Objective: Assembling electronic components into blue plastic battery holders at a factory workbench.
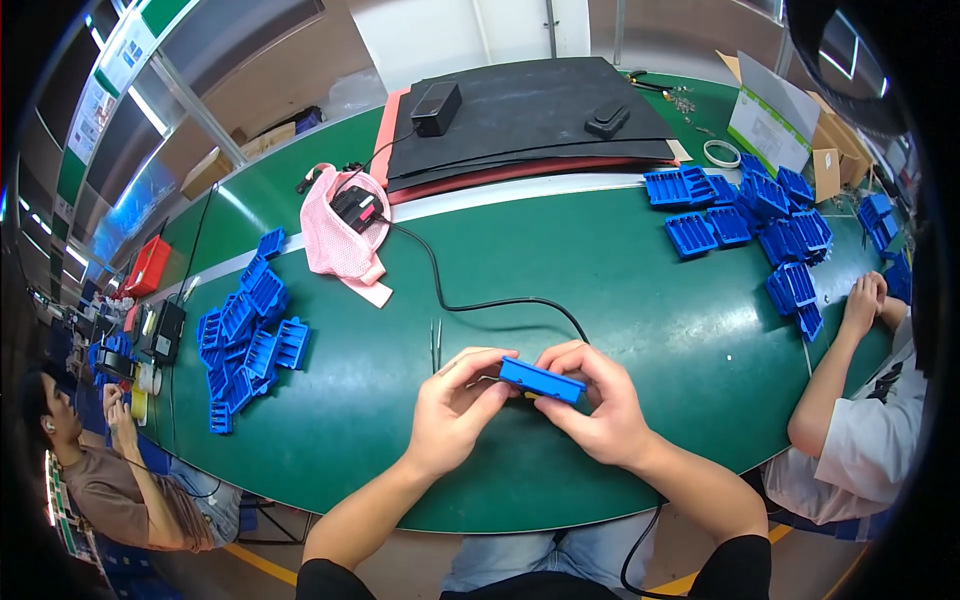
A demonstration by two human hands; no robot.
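Note:
Between both hands, above the near middle of the table, is a blue plastic tray-like part (542, 381), tilted so that mostly its side shows. My left hand (458, 405) pinches its left end with thumb and fingers. At the right end, my right hand (598, 400) grips it the same way. A small yellow bit shows under the part, by my right thumb; what it is I cannot make out. Just beyond my left hand lies a pair of metal tweezers (436, 340) on the green table.
Blue compartmented parts lie in a left pile (238, 330) and a right pile (765, 215). A black cable (440, 285) runs from a pink cloth bag (335, 230) toward my hands. Black mats (530, 120) lie at the back. One person (130, 470) sits left, another (860, 420) right.

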